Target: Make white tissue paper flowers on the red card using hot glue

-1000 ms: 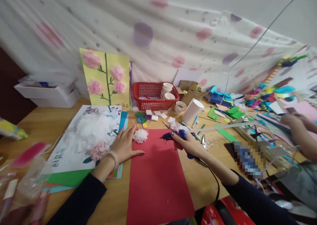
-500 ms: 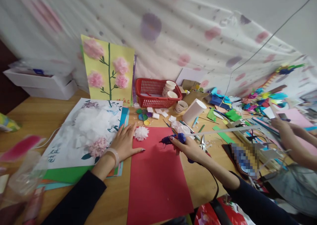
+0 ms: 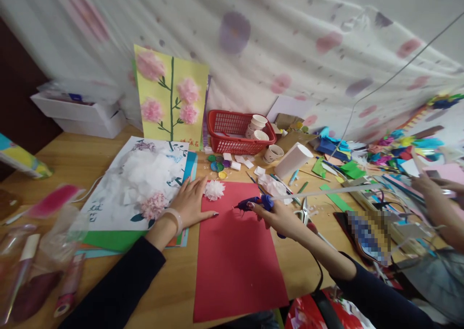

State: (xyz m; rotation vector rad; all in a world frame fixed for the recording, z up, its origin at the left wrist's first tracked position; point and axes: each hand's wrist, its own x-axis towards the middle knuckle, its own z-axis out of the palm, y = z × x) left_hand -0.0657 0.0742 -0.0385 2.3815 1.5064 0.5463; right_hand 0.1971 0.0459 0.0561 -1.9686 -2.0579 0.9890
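A sheet of red paper (image 3: 237, 256) lies on the wooden table in front of me. Near its top left corner sits a white paper flower (image 3: 214, 190). My left hand (image 3: 190, 202) is spread flat, its thumb on the red sheet's left edge and its fingers beside the flower. In my right hand (image 3: 281, 217) is a blue hot glue gun (image 3: 258, 202), its nozzle pointing left over the upper part of the sheet. A long pale glue stick (image 3: 329, 190) sticks out of its back end.
Left of the sheet, cotton and a pink flower lie on white paper (image 3: 105, 208). Behind stand a yellow flower picture (image 3: 181, 73), a red basket (image 3: 235, 148) with cups, and a white roll (image 3: 293, 158). Scissors (image 3: 305, 210) lie right. Another person's hands (image 3: 433, 198) are at far right.
The whole view has shifted, so things appear further right and slightly higher. My hands, the glue gun and the flower keep nearly the same places over the red sheet.
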